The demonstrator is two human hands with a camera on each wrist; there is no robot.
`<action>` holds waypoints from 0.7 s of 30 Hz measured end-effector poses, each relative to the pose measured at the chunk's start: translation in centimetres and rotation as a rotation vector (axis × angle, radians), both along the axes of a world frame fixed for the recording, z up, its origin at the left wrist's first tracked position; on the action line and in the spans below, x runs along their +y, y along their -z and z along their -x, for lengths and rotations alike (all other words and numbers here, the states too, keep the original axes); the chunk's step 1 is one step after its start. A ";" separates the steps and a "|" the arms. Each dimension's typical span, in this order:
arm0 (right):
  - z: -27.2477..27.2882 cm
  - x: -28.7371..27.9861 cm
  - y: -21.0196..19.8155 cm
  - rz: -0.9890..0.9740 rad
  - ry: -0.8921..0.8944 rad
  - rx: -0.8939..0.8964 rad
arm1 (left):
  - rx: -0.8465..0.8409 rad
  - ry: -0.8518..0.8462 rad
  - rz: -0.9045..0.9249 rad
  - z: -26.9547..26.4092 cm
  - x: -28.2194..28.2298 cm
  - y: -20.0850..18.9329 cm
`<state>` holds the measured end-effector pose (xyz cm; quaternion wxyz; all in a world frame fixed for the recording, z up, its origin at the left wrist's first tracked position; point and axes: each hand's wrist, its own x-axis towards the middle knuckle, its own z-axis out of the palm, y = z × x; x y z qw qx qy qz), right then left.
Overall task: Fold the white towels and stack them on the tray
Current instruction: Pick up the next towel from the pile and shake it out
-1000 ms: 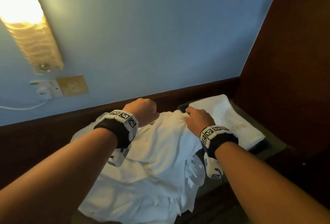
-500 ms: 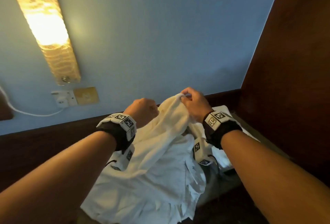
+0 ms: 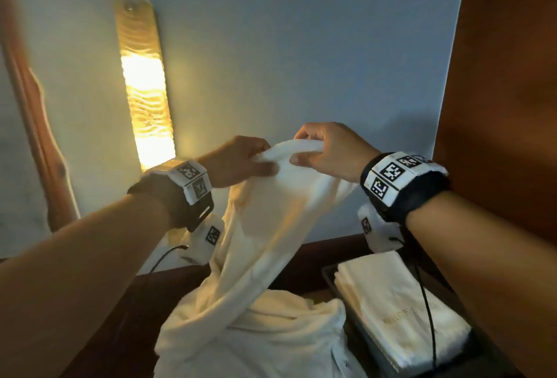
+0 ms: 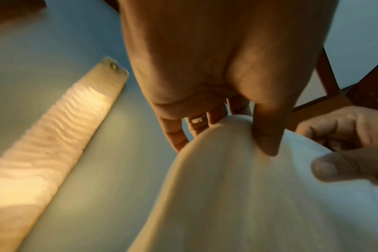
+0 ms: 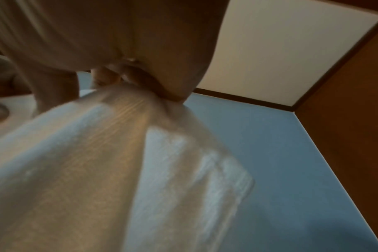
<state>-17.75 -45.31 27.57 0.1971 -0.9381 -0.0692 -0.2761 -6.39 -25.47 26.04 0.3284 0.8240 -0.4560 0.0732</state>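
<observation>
A white towel (image 3: 271,227) hangs in the air, its lower end trailing onto a heap of loose white towels (image 3: 256,332) below. My left hand (image 3: 241,160) pinches the towel's top edge from the left. My right hand (image 3: 325,151) grips the same edge close beside it. The left wrist view shows my left thumb pressed into the towel (image 4: 248,187) with fingers behind it. In the right wrist view the towel (image 5: 119,162) bunches out from under my curled right hand (image 5: 132,76). A folded white towel (image 3: 398,308) lies on the dark tray (image 3: 361,335) at lower right.
A blue wall (image 3: 301,61) stands close ahead with a lit wall lamp (image 3: 144,91) at the left. A brown wooden panel (image 3: 506,91) closes off the right side. Dark wood trim (image 3: 328,251) runs along the wall behind the towels. A cable (image 3: 428,317) hangs over the folded towel.
Both hands have risen from the heap, lifting one towel by its edge. The left hand has come in beside the right and taken the same edge.
</observation>
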 end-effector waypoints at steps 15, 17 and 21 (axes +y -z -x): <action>-2.2 18.4 -5.0 0.294 -0.069 -0.127 | -0.062 -0.264 0.082 4.9 20.9 -3.5; -2.1 23.3 -5.8 0.317 -0.118 -0.175 | -0.045 -0.264 0.102 5.3 22.7 -2.5; -1.6 31.7 -6.2 0.336 -0.151 -0.255 | -0.110 -0.286 0.184 5.8 27.7 -1.8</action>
